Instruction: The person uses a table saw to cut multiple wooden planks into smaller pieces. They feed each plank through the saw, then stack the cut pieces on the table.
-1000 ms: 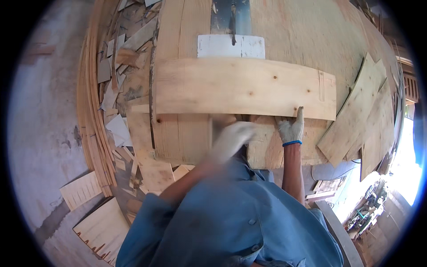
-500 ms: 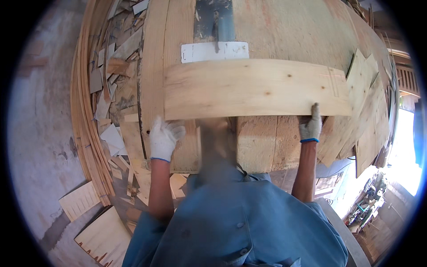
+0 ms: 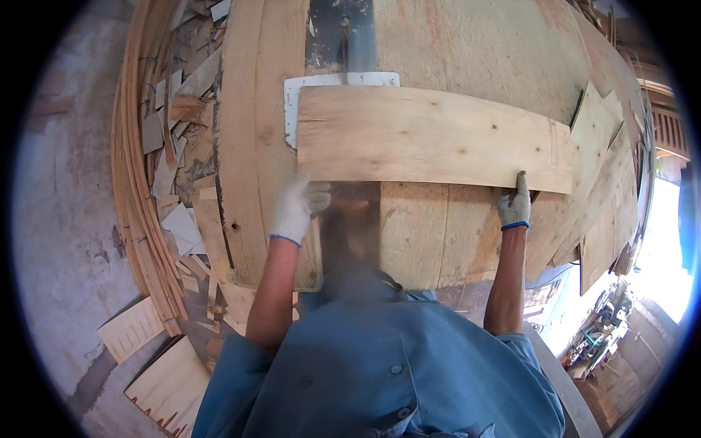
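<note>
A long pale plywood board (image 3: 431, 139) with several small knots lies crosswise over the wooden worktable (image 3: 416, 233). My right hand (image 3: 515, 204), in a white knitted glove with a blue cuff, grips its near edge close to the right end. The thumb rests on top, and the other fingers are partly hidden at the edge. At the near left corner is my left hand (image 3: 296, 210), gloved alike and a little blurred. Its thumb points up to the corner, apart from the loosely bent fingers, which show in front of the edge rather than around it.
Beyond the board, a white plate (image 3: 290, 109) and a dark metal strip (image 3: 339, 36) are set in the tabletop. Offcuts (image 3: 182, 226) and long thin strips (image 3: 135, 197) lie on the left. Plywood sheets (image 3: 602, 197) overlap at the right.
The board's left end has shifted right across the table and now leaves part of the white plate bare. My left hand has moved right with it; my right hand keeps its hold.
</note>
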`<state>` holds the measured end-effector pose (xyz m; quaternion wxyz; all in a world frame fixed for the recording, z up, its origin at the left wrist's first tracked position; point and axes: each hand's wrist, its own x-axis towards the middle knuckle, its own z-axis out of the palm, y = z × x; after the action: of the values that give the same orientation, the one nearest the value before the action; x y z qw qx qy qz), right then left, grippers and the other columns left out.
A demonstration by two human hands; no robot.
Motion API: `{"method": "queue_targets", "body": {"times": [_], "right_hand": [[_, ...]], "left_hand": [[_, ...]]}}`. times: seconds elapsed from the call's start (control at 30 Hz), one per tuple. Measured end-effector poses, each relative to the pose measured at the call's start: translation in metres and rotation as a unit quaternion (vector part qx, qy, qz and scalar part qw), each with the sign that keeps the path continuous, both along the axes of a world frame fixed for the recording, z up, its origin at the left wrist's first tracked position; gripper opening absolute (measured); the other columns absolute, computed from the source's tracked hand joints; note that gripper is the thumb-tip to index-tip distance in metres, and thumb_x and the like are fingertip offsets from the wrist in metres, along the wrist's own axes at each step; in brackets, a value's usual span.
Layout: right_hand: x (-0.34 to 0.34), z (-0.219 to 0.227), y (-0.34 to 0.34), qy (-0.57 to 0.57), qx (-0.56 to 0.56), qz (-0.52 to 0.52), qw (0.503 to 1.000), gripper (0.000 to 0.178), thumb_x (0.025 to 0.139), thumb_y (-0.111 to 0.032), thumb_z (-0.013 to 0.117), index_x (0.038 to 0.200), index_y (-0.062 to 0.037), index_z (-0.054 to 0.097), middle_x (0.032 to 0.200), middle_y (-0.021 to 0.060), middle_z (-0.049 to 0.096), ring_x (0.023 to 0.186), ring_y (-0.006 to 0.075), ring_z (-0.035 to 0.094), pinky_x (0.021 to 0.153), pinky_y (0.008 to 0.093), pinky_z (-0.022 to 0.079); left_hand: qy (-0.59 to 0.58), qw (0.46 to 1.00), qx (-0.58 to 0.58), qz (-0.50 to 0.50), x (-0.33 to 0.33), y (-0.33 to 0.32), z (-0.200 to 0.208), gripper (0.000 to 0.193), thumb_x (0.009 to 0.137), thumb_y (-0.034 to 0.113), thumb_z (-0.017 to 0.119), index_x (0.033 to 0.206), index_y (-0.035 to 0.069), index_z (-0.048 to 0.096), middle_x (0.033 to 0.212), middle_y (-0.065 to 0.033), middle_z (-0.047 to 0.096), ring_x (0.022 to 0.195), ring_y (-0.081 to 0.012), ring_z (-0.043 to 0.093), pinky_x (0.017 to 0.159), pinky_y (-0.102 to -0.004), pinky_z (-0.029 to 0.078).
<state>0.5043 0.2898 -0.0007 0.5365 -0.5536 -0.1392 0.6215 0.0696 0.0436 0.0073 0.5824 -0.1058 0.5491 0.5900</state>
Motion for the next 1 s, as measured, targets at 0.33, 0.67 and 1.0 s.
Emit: {"method": "queue_targets", "body": {"times": [0.33, 0.67, 1.0], "right_hand": [[-0.018, 0.003, 0.023, 0.113, -0.043, 0.008, 0.993, 0.027, 0.093, -0.021, 0.063, 0.118, -0.0087, 0.058, 0.117, 0.0053, 0.062, 0.106, 0.0228, 0.06, 0.09, 0.0432, 0.053], [-0.025, 0.002, 0.039, 0.072, -0.042, 0.005, 0.996, 0.025, 0.094, -0.019, 0.062, 0.117, -0.0084, 0.059, 0.118, 0.0054, 0.062, 0.108, 0.0239, 0.059, 0.093, 0.0437, 0.052], [-0.034, 0.003, 0.038, 0.089, -0.034, 0.025, 0.995, 0.03, 0.094, -0.022, 0.061, 0.121, -0.0092, 0.056, 0.122, 0.0076, 0.06, 0.114, 0.0272, 0.057, 0.097, 0.0491, 0.049]], "left_hand": [[0.024, 1.0, 0.014, -0.015, -0.011, 0.004, 0.005, 0.042, 0.093, 0.034, 0.059, 0.111, -0.003, 0.054, 0.094, -0.0248, 0.067, 0.066, -0.0283, 0.068, 0.056, -0.0356, 0.056], [0.038, 0.998, -0.026, -0.034, -0.014, 0.01, 0.0, 0.032, 0.095, 0.034, 0.058, 0.098, 0.003, 0.055, 0.076, -0.0176, 0.067, 0.052, -0.0216, 0.062, 0.044, -0.0305, 0.05], [0.102, 0.992, -0.064, -0.036, -0.021, 0.033, 0.009, 0.039, 0.091, 0.042, 0.061, 0.1, 0.004, 0.057, 0.073, -0.0133, 0.066, 0.052, -0.0186, 0.06, 0.046, -0.0298, 0.047]]}}
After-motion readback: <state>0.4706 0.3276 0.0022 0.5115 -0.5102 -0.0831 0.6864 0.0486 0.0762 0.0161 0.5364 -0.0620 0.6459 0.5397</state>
